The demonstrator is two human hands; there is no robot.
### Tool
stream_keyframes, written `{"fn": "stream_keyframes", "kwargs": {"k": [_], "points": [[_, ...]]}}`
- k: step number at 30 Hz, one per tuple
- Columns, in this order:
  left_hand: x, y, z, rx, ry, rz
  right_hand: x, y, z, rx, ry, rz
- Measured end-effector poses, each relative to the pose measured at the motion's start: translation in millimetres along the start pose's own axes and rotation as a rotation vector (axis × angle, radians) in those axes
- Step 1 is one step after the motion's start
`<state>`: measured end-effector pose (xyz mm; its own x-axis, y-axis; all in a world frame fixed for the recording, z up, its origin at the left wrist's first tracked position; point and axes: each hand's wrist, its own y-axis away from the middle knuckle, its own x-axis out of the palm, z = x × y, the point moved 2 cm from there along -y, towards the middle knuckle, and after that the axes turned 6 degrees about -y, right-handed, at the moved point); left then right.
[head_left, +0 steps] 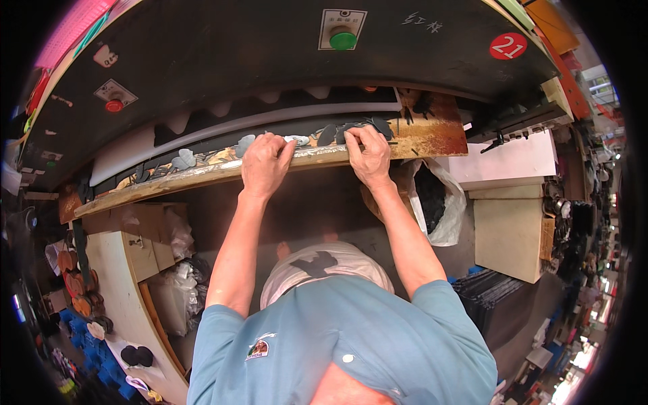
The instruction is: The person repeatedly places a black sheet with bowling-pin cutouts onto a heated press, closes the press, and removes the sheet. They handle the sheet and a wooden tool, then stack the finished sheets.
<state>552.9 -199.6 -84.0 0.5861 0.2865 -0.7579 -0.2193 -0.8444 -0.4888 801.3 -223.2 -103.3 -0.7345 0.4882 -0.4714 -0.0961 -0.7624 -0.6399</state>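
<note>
Our teal shirt [405, 337] spreads below our left fingers [286, 155] and right fingers [352, 144], both curled nearly closed; we cannot tell what they grip. Flat, rounded, dull black pieces [327, 136] lie just beside the right fingers.

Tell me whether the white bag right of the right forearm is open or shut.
Open: the white bag gapes at its mouth, with dark contents showing inside.

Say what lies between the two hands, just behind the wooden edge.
In the head view, mainly a whitish piece nearer the left hand and a dark grey piece nearer the right hand.
</note>
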Motion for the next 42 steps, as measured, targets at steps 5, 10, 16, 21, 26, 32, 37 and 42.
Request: {"fn": "stream_keyframes", "kwargs": {"k": [5, 10, 16, 21, 26, 32, 37, 42], "points": [[-3.5, -4.2, -5.0, 0.003, -0.011, 0.038, -5.5, 0.2, -1.1, 0.134, -0.071, 0.079], [-2.1, -6.4, 1.0, 0.023, 0.029, 0.078, -24.7, -18.8, -11.9, 0.636, -0.594, 0.076], [-9.2, -9.3, 26.5, 0.017, 0.21, 0.134, -4.9, -111.3, -53.9, 0.301, 0.013, 0.06], [9.5, -76.1, 18.1, 0.083, 0.415, -0.018, 42.5, -158.5, -77.2, 0.326, 0.333, 0.426], [85.4, -191.9, 12.2, 0.113, 0.343, 0.065, 39.7, -178.1, -82.5, 0.263, 0.254, 0.474], [137.0, -209.4, 17.3, 0.242, 0.023, 0.192, 11.9, -186.4, -105.1, 0.421, -0.137, 0.471], [135.6, -210.0, 20.4, 0.24, -0.007, 0.192, -22.7, -189.2, -108.6, 0.737, -0.855, 0.268], [105.8, -207.5, -16.2, 0.089, 0.334, 0.517, -20.9, -158.1, -67.0, 0.849, -0.931, 0.049]]}}
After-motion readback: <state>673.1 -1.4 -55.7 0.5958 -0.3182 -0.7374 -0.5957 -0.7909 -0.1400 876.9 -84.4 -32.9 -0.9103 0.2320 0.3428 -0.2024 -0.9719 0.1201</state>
